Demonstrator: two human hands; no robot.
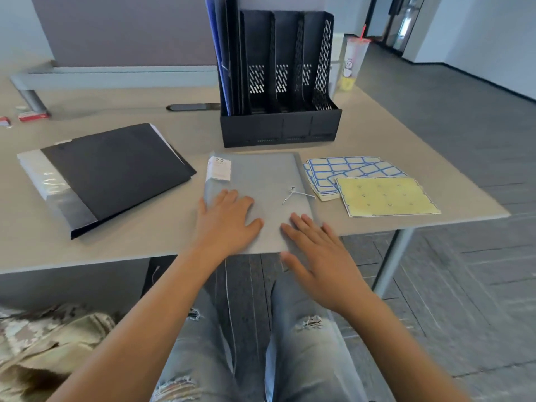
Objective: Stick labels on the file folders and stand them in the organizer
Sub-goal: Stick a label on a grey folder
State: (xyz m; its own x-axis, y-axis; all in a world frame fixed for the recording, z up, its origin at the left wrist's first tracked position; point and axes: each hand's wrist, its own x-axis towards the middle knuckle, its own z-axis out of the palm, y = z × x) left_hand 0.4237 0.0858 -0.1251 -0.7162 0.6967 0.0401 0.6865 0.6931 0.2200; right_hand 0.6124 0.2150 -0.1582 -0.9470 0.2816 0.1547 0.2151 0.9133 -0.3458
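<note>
With its fingers straight and spread, the left hand (226,216) lies flat on the near left part of the grey folder (258,198), gripping nothing. The right hand (313,250) is also released, fingers extended; its fingertips reach the folder's near right corner while the palm hangs past the table (145,245) edge, and whether it presses or only hovers I cannot tell.

That folder sits square before the person with its near edge right at the table's lip, perhaps slightly over it. A push toward the body could probably tip it into the lap; flat palms give little hold if it slides. A string clasp (294,194) stands on the cover just beyond the right fingers, and a sleeve or finger might snag it.

Label sheets (348,172) lie fanned just beside the folder's right edge, with a yellow sheet (385,198) on top of them. A careless sweep of the right hand would likely scatter them, and the yellow sheet is near the table's right edge.

Left of the folder, apart from it, a black folder (116,175) rests on a clear sleeve (43,175). Bare table between the two gives the left hand room.

Straight behind stands the organizer (278,111): its left slot holds folders, the other slots look free. A folder lifted upright has a short, open path there. A cup (352,65) behind its right side could be knocked by a wide swing.
</note>
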